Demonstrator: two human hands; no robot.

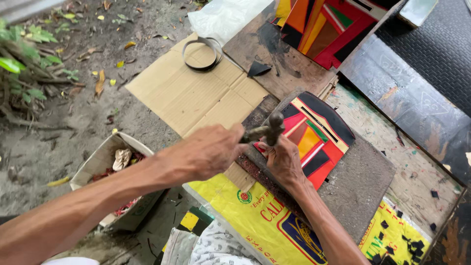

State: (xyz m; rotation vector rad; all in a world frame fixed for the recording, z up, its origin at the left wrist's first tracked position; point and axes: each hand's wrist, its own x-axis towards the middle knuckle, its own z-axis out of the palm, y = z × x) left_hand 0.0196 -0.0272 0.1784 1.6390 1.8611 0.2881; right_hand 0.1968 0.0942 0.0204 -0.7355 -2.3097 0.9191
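Gripping a dark metal-headed hammer [267,130] in our left hand [208,149], fist closed; our right hand [283,159] is pressing, fingers together, just below it on the multicoloured patchwork leather panel [316,140].

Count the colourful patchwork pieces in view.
2: one patchwork piece on the grey board under the right hand; a stack at the top edge, possibly hiding more beneath.

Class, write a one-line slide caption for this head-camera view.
Left hand grips a hammer above the right hand, which presses a colourful patchwork piece onto a dark work board.
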